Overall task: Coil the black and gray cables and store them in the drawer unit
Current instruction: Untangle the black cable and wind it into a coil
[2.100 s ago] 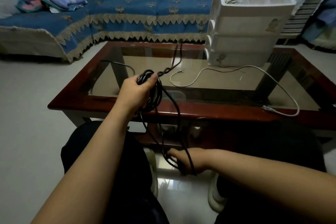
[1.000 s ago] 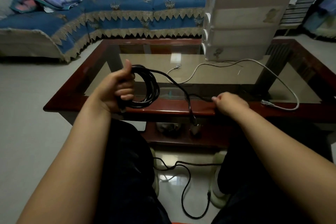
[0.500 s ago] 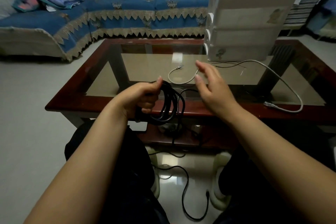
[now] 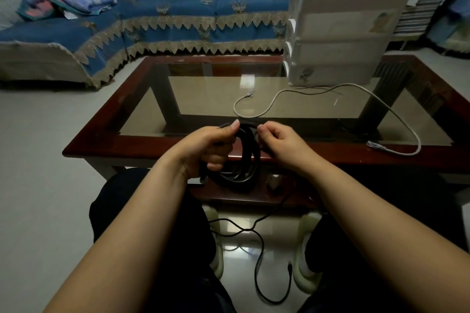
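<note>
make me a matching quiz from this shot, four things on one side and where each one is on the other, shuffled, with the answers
Things:
1. black cable coil
2. gray cable
3. drawer unit
4. folded blankets

Places:
A. on the blue sofa, far left
B. gripped in the left hand, near the right hand
C. standing on the far right part of the glass table
D. lying loose across the tabletop, in front of the white unit

Pairs: 1-B, 2-D, 3-C, 4-A
</note>
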`<state>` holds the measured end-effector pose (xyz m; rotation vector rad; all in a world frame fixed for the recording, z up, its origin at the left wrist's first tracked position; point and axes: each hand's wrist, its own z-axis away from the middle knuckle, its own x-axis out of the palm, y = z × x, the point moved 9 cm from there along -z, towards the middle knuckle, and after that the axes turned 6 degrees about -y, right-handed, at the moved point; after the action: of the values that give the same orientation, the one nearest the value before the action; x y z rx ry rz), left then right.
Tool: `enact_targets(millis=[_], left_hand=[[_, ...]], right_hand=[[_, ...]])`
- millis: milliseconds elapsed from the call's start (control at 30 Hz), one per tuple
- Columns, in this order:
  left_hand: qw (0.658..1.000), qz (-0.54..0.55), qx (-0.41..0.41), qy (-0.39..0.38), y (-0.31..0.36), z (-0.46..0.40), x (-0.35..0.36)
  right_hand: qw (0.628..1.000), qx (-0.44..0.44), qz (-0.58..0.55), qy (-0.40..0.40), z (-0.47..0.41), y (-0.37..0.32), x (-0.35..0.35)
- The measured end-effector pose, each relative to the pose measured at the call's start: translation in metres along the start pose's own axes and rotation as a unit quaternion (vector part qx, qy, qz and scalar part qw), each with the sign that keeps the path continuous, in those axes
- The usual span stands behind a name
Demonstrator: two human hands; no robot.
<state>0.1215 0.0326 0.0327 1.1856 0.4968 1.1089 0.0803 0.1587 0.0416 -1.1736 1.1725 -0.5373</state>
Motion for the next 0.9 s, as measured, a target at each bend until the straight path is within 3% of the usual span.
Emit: enact_targets(millis=[100,200,300,433,533,633,733,900], left_hand=[[0.997,0.067,0.037,-0.020,0.000,-0.006,0.006],[0.976,0.200,0.073,-0.046,-0.002,-0.010,0.004],[0.936,0.319,0.137,-0.063,0.013,-0.005,-0.008],[0.868,0.454,0.200,0.033,0.024,0.003,-0.054],[0.801,0.541,0.227,0.118,0.016,0.005,-0.083],[0.756,0.576,0.255,0.178,0.013,0.007,-0.087],[0.766,0.530,0.273,0.240,0.012,0.008,-0.081],[0.837,0.256,0.302,0.378,0.022,0.019,-0.061]], right_hand=[[0.995,0.068,-0.056,-0.045,0.000,0.020,0.012],[0.991,0.075,-0.079,-0.076,-0.001,0.029,0.014],[0.990,0.086,0.033,-0.102,0.003,0.045,0.014],[0.973,0.123,0.161,-0.113,0.009,0.063,0.009],[0.952,0.061,0.296,-0.045,0.013,0.045,0.007],[0.946,-0.044,0.309,0.086,0.026,0.014,0.003],[0.945,-0.026,0.315,0.078,0.029,0.008,0.011],[0.954,0.022,0.298,0.014,0.030,-0.011,0.026]])
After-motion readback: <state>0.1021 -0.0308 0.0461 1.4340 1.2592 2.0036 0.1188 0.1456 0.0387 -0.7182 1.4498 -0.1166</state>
